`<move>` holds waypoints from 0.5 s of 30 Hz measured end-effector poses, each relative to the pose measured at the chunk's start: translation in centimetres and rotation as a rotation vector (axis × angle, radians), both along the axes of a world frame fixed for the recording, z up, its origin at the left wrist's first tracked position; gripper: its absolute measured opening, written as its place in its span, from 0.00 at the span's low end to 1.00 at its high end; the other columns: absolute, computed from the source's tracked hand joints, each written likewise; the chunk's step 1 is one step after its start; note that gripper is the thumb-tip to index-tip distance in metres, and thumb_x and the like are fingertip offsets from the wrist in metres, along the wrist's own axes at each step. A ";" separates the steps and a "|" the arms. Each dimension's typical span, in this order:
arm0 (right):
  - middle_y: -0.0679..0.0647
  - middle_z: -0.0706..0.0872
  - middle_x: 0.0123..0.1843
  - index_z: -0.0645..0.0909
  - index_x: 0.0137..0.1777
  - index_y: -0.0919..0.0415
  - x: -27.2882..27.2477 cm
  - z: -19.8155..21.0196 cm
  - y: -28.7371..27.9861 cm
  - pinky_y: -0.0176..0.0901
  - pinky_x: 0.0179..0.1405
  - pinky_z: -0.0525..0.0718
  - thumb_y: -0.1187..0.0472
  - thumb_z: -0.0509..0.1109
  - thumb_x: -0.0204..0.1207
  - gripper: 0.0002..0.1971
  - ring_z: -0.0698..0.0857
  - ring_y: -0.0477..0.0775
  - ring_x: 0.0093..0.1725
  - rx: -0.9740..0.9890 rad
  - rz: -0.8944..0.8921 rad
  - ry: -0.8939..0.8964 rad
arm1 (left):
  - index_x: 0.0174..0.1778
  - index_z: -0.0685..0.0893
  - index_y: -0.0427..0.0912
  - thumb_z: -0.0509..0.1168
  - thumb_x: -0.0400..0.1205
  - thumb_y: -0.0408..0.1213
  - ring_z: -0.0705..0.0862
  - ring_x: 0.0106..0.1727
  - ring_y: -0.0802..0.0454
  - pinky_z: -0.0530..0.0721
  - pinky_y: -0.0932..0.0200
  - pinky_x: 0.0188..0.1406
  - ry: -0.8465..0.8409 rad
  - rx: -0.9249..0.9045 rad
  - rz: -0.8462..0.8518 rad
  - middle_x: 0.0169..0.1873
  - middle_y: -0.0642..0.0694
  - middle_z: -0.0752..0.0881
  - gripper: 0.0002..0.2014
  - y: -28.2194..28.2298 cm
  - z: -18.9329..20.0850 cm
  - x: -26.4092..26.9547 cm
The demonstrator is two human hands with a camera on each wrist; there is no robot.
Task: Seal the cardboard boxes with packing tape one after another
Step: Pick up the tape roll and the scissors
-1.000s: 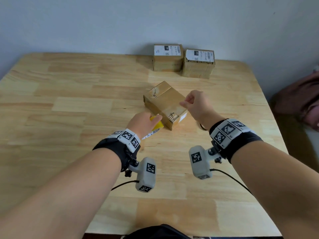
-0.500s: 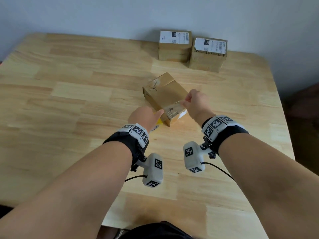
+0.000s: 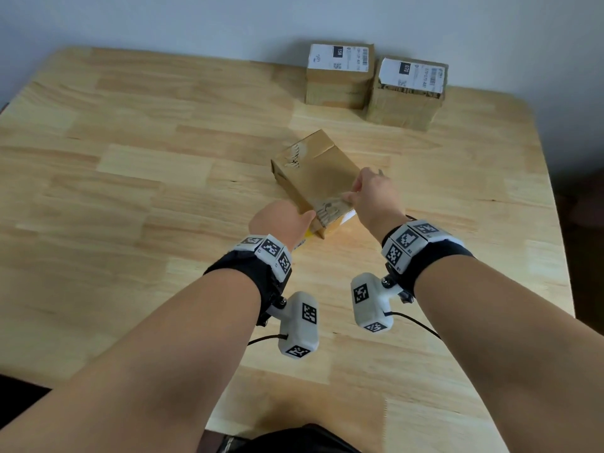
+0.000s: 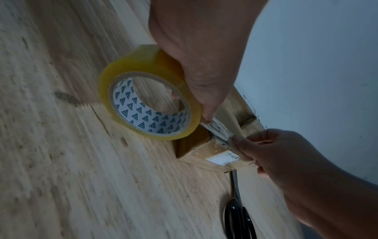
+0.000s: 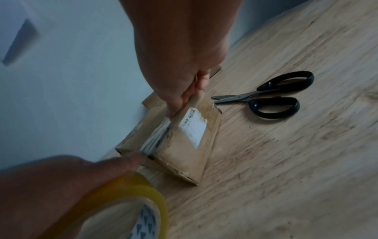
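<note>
A small cardboard box (image 3: 313, 173) lies askew mid-table, with its near end (image 5: 184, 145) carrying a white label and old tape. My left hand (image 3: 287, 220) grips a yellow roll of packing tape (image 4: 147, 103) and holds it against the box's near left corner, one fingertip (image 4: 208, 117) touching the box's top edge. The roll is mostly hidden behind that hand in the head view. My right hand (image 3: 356, 194) curls its fingers (image 5: 180, 100) over the top edge of the box's near end. I cannot make out a pulled tape strip.
Black-handled scissors (image 5: 276, 97) lie on the wooden table (image 3: 130, 191) just right of the box, hidden behind my right wrist in the head view. Two more labelled cardboard boxes (image 3: 340, 76) (image 3: 408, 89) stand side by side at the back against the wall.
My right hand came down from a loose fist above the box and took hold of its near end. My left hand brought the roll up against the box's near corner.
</note>
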State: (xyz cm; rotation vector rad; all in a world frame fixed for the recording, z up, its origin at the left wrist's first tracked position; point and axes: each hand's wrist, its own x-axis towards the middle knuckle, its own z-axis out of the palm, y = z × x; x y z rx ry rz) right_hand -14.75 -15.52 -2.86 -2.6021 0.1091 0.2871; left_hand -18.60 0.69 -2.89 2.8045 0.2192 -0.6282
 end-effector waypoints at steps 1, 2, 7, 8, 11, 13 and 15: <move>0.60 0.77 0.59 0.72 0.61 0.64 0.0 -0.1 -0.2 0.49 0.53 0.79 0.56 0.72 0.78 0.18 0.77 0.58 0.55 -0.018 -0.022 -0.034 | 0.24 0.69 0.41 0.52 0.86 0.55 0.70 0.25 0.51 0.65 0.59 0.26 0.001 -0.001 -0.006 0.23 0.46 0.71 0.27 0.0 0.0 0.1; 0.61 0.74 0.62 0.71 0.63 0.64 0.0 -0.2 -0.5 0.50 0.57 0.77 0.57 0.72 0.78 0.20 0.76 0.59 0.59 -0.021 -0.061 -0.066 | 0.24 0.69 0.41 0.52 0.86 0.55 0.70 0.25 0.51 0.64 0.59 0.25 0.001 0.000 -0.010 0.23 0.46 0.71 0.28 0.0 -0.1 0.2; 0.58 0.58 0.83 0.59 0.82 0.55 -0.4 -0.2 -1.1 0.56 0.80 0.60 0.52 0.54 0.86 0.25 0.59 0.62 0.81 -0.139 0.272 -0.216 | 0.23 0.69 0.41 0.52 0.85 0.57 0.71 0.24 0.52 0.64 0.60 0.23 0.005 0.033 -0.004 0.22 0.47 0.71 0.29 0.0 0.0 0.4; 0.53 0.47 0.86 0.50 0.85 0.50 -0.6 -0.5 -0.8 0.60 0.83 0.49 0.46 0.48 0.86 0.28 0.48 0.60 0.85 -0.253 0.471 -0.172 | 0.23 0.70 0.41 0.53 0.85 0.57 0.71 0.23 0.52 0.64 0.60 0.23 0.002 0.040 -0.001 0.22 0.47 0.72 0.29 -0.1 0.0 0.4; 0.48 0.32 0.85 0.31 0.82 0.42 -1.1 -2.2 -0.4 0.65 0.81 0.34 0.37 0.29 0.80 0.31 0.33 0.56 0.84 -0.470 0.699 0.002 | 0.24 0.70 0.42 0.53 0.85 0.57 0.72 0.25 0.51 0.64 0.59 0.25 -0.019 0.051 -0.030 0.22 0.48 0.73 0.28 0.0 0.1 0.5; 0.50 0.31 0.85 0.29 0.82 0.42 -1.2 -2.9 -0.3 0.66 0.80 0.33 0.36 0.25 0.77 0.32 0.34 0.56 0.84 -0.483 0.620 0.041 | 0.25 0.71 0.43 0.53 0.85 0.57 0.75 0.28 0.49 0.67 0.58 0.27 -0.025 0.056 -0.069 0.23 0.48 0.74 0.27 0.2 0.3 1.0; 0.51 0.30 0.85 0.29 0.82 0.44 -1.4 -3.0 0.4 0.66 0.80 0.33 0.36 0.27 0.80 0.32 0.33 0.56 0.84 -0.464 0.523 0.081 | 0.26 0.72 0.43 0.53 0.85 0.58 0.76 0.29 0.49 0.68 0.58 0.29 -0.027 0.074 -0.122 0.24 0.49 0.75 0.27 0.5 0.6 2.0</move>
